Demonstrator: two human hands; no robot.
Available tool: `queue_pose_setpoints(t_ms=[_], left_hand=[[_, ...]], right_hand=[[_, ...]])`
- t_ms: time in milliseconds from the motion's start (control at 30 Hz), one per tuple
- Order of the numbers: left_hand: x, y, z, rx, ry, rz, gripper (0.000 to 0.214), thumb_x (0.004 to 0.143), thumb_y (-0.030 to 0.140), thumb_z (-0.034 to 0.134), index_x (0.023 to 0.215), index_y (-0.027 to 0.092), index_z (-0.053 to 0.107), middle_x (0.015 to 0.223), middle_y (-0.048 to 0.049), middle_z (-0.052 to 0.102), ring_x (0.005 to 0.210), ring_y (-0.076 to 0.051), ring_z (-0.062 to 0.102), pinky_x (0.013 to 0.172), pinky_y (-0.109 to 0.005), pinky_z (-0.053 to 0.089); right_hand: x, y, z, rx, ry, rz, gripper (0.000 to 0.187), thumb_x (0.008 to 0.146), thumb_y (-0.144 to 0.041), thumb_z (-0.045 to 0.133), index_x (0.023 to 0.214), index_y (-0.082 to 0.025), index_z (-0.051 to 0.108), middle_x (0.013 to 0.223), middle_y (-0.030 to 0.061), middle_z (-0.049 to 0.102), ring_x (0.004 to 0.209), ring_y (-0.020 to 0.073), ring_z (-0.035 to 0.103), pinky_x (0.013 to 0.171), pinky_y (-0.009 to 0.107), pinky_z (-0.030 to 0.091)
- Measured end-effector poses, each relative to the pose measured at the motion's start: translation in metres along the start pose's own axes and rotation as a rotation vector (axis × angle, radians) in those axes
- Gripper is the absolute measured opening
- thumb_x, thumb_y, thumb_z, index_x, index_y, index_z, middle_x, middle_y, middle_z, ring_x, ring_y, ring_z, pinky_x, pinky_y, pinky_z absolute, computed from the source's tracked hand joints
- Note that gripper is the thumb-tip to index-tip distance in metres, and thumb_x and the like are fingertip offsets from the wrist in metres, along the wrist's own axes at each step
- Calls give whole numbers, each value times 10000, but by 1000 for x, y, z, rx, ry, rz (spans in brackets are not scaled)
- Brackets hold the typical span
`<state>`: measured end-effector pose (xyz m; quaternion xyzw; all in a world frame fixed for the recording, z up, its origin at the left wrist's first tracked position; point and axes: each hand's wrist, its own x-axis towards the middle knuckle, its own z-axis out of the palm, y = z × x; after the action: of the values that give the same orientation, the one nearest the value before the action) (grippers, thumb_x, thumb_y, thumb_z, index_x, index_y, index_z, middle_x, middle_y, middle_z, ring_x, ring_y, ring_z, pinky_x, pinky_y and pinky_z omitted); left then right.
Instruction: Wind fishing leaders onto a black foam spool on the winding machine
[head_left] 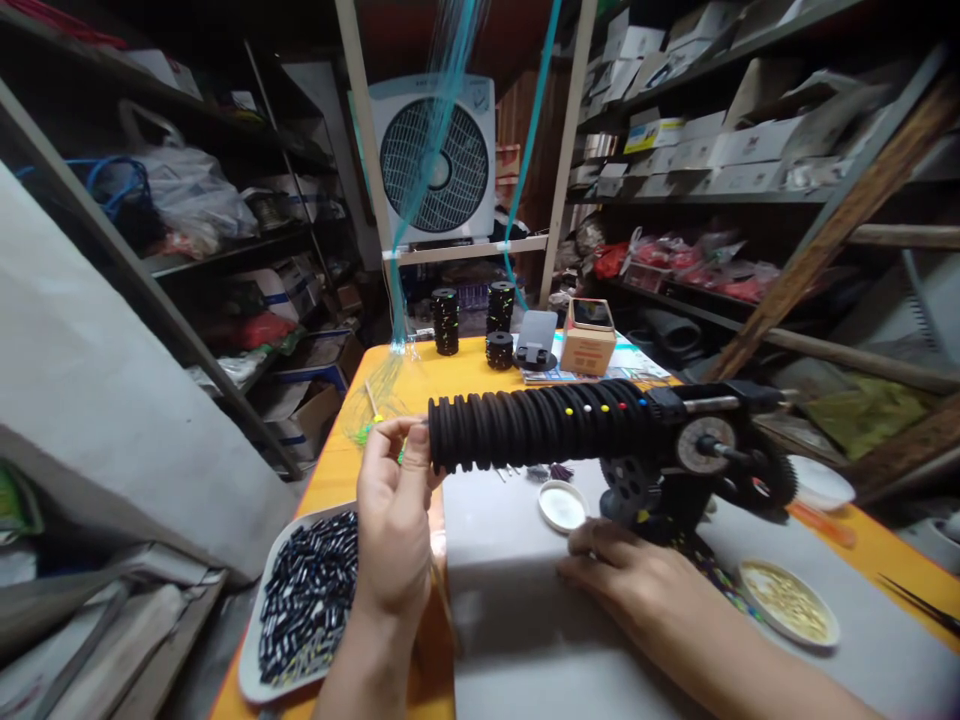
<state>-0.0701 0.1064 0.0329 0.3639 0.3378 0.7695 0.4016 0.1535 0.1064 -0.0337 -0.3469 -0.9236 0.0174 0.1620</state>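
A black ribbed roller [517, 430] lies level on a black geared stand [701, 445], with a row of small coloured pins on its right part. At the roller's left end is my left hand [397, 500], its thumb and fingers pinched together; what lies between them is hidden. My right hand [630, 575] is low over the grey work surface [517, 620], fingers curled in beside a small white dish [562, 506]. Its fingertips are partly hidden, and I cannot make out anything in them. Left of my left hand stands a white tray [251, 655] of dark, shiny short tubes.
A dish of gold-coloured bits [791, 600] and dark tweezers [919, 605] lie at the right. Black spools [445, 322], a phone stand [536, 340] and a cardboard box [589, 337] are at the back. Teal strands [416, 205] hang before a box fan [435, 160].
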Motion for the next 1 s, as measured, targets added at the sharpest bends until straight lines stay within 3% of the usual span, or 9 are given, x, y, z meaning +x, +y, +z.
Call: queue_pose_setpoints(t_ms=[200, 333, 467, 533, 567, 600, 667, 800, 1000], left_hand=[[1, 2, 1, 0, 4, -1, 197, 885, 375, 685, 906, 196, 606, 871, 22, 658, 798, -84, 647, 800, -193, 529], [1, 1, 1, -16, 6, -16, 200, 883, 373, 692, 912, 195, 605, 916, 17, 674, 839, -77, 652, 815, -177, 517], [0, 0, 1, -24, 7, -18, 204, 878, 374, 698, 903, 196, 603, 900, 19, 678, 844, -72, 644, 808, -163, 512], [0, 1, 1, -20, 6, -24, 204, 877, 375, 700, 903, 198, 602, 880, 25, 670, 853, -70, 641, 823, -162, 508], [0, 2, 1, -15, 5, -25, 209, 875, 380, 700, 903, 197, 602, 870, 28, 665, 856, -70, 639, 838, -166, 506], [0, 2, 1, -8, 8, -26, 219, 871, 388, 704, 901, 196, 603, 862, 31, 661, 857, -70, 637, 852, -171, 505], [-1, 3, 1, 8, 17, -28, 247, 853, 408, 719, 894, 192, 606, 843, 32, 657, 850, -73, 633, 857, -176, 506], [-1, 3, 1, 18, 26, -41, 262, 847, 415, 723, 897, 189, 601, 844, 24, 660, 834, -78, 631, 792, -162, 511], [0, 1, 1, 3, 16, -32, 242, 867, 405, 704, 906, 190, 601, 878, 22, 663, 850, -75, 635, 852, -183, 506]], right_hand=[[6, 1, 7, 72, 0, -58, 216, 882, -59, 612, 971, -217, 729, 906, 45, 690, 819, 192, 704, 710, 279, 577], [4, -3, 12, 85, 74, -99, 275, 927, -33, 469, 934, -165, 710, 888, 83, 684, 791, 197, 690, 707, 301, 571], [6, -22, -27, 128, 169, -201, 261, 955, -50, 405, 1005, -163, 635, 949, 80, 683, 845, 176, 663, 741, 278, 549], [16, -29, -62, 155, 359, -272, 235, 930, -53, 499, 1109, -168, 600, 1009, 53, 686, 895, 141, 653, 817, 230, 521], [23, -31, -79, 132, 418, -271, 245, 908, -49, 559, 1089, -204, 616, 1009, 12, 689, 878, 106, 651, 807, 177, 501], [32, -32, -94, 93, 510, -171, 247, 902, -46, 581, 1063, -226, 632, 1007, -13, 695, 878, 93, 656, 830, 165, 488], [50, -29, -115, -14, 640, -123, 158, 914, -93, 610, 982, -227, 658, 1002, -14, 706, 865, 100, 672, 822, 188, 498], [76, -21, -124, -47, 643, -182, 78, 939, -142, 598, 919, -179, 664, 950, 31, 715, 929, 161, 694, 822, 254, 533], [81, -22, -119, -73, 634, -182, 72, 922, -103, 614, 902, -146, 669, 956, 44, 720, 966, 166, 696, 850, 235, 523]])
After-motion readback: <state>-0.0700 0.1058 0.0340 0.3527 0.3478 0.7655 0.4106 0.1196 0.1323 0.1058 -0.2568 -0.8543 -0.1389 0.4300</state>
